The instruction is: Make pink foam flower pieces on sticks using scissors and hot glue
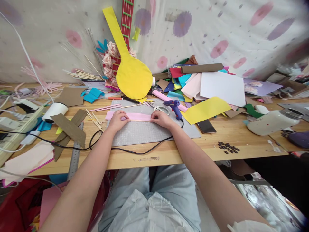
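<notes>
A pink paper strip point(138, 116) lies across the grey cutting mat point(135, 135), with a thin wooden stick point(138, 120) along its near edge. My left hand point(117, 121) is closed at the strip's left part, fingertips pressed on paper and stick. At the right end, my right hand point(161, 118) pinches the strip and the stick's tip. Just beyond that hand are scissors point(164, 110), partly covered by it. A purple glue gun point(174, 107) lies to the right of them, and pink rolled sticks point(106, 107) rest on the table to the left.
A yellow banjo-shaped piece point(134, 77) leans at the back. Coloured sheets point(222, 87) are piled at back right, near a phone point(206, 126), a white bottle point(270, 122) and dark beads point(228, 147). A black cord point(142, 152) crosses the front; a power strip point(21, 132) lies left.
</notes>
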`<action>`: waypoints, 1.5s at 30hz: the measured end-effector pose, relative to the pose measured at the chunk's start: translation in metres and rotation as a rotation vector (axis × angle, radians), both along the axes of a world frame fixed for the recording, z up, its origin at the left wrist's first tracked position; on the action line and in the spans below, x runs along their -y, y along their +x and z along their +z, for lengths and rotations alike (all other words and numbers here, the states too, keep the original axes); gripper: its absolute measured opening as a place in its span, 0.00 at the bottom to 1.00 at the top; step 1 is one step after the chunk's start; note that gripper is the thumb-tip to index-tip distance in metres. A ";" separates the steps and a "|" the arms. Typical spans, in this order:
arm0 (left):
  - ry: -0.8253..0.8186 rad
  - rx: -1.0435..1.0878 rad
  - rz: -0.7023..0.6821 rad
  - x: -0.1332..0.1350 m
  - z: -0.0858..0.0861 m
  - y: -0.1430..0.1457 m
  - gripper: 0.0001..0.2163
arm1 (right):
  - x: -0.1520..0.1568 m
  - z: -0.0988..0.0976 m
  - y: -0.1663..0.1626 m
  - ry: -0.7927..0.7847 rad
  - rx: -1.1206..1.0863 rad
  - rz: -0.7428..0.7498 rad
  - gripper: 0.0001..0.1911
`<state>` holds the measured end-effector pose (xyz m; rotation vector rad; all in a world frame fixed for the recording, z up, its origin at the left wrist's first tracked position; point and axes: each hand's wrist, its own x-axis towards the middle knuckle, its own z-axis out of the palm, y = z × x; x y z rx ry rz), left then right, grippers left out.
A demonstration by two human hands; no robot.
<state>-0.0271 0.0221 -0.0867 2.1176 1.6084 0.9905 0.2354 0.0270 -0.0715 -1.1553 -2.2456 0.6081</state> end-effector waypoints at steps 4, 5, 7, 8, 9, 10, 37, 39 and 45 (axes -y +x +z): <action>0.024 -0.019 0.003 0.000 0.000 0.000 0.02 | 0.001 -0.001 -0.001 0.036 0.002 0.007 0.04; 0.032 -0.026 0.002 0.000 0.001 0.000 0.02 | 0.002 -0.001 -0.001 0.048 0.004 0.010 0.04; 0.043 -0.042 -0.004 0.000 0.001 0.001 0.02 | 0.002 -0.001 -0.002 0.070 0.012 0.012 0.05; 0.043 -0.051 -0.009 0.000 0.002 0.001 0.02 | 0.002 -0.001 -0.002 0.080 0.017 0.013 0.05; 0.042 -0.059 -0.013 0.000 0.003 0.001 0.02 | 0.003 -0.002 -0.003 0.090 0.023 0.013 0.05; 0.041 -0.069 -0.016 -0.001 0.003 0.001 0.03 | 0.003 -0.002 -0.003 0.100 0.029 0.013 0.05; 0.158 -0.212 -0.008 0.011 0.009 0.003 0.04 | 0.005 -0.010 -0.001 0.157 -0.002 -0.075 0.02; 0.181 -0.233 -0.043 0.014 0.011 0.003 0.06 | 0.005 -0.012 -0.001 0.165 -0.023 -0.088 0.03; 0.207 -0.254 -0.092 0.014 0.011 0.005 0.06 | 0.006 -0.013 0.000 0.134 -0.100 -0.130 0.02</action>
